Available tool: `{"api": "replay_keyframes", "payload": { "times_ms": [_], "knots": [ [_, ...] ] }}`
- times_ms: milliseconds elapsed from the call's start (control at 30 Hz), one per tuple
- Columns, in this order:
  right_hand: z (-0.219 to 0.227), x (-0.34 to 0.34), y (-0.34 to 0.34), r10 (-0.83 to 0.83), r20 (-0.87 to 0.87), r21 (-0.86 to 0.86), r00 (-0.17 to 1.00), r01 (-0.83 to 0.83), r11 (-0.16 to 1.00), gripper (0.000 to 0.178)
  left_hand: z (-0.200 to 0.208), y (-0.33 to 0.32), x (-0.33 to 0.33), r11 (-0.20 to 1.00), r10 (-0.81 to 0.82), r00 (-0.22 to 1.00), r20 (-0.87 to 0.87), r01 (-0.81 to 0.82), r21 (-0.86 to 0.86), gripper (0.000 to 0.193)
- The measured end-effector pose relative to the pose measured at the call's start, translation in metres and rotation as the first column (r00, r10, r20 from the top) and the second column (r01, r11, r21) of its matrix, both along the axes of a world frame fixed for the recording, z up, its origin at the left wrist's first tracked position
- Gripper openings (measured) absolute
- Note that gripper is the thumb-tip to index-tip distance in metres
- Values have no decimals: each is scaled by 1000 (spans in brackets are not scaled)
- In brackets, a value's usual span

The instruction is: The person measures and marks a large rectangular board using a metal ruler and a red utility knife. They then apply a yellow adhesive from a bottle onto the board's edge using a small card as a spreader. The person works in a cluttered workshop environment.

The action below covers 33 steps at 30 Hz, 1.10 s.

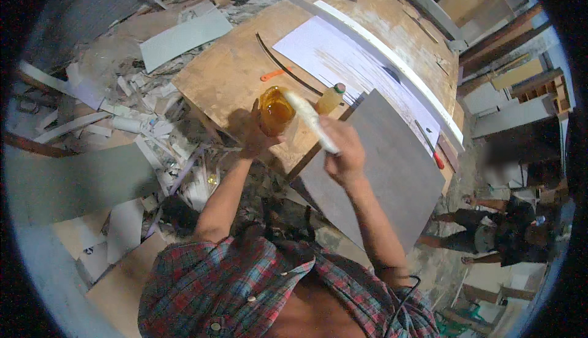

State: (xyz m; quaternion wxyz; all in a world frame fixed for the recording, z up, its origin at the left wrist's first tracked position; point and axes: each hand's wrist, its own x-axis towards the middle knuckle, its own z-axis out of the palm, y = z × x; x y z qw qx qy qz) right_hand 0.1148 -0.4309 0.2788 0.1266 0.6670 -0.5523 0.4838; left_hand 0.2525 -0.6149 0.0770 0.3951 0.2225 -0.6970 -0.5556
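My left hand is wrapped round a jar of amber, glossy stuff, holding it above the wooden worktable. My right hand grips a pale, flat strip, its far end beside the jar's mouth. Whether that end touches the stuff inside I cannot tell. Just beyond the right hand stands a small bottle of yellowish liquid with a dark cap. Below the right wrist lies a large grey board, overhanging the table's near edge. An orange utility knife rests on the table past the jar, near a thin dark strip.
A white panel and a long white bar lie across the table. On the panel's right end is a red-handled tool. Scraps and offcuts litter the floor at left. Another person is at the right.
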Motion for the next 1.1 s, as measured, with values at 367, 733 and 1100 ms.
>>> {"api": "replay_keyframes", "payload": {
  "times_ms": [367,733,1100],
  "knots": [
    [-58,84,14,-321,-381,353,867,457,816,54,-36,-21,6,976,-171,975,138,187,-113,113],
    [9,132,36,-760,393,244,518,738,629,21,-18,-51,-17,930,-363,931,43,359,74,94],
    [-2,144,-37,-773,501,247,388,792,558,22,-28,-62,-8,908,-382,901,207,407,-97,107]
  ]
}}
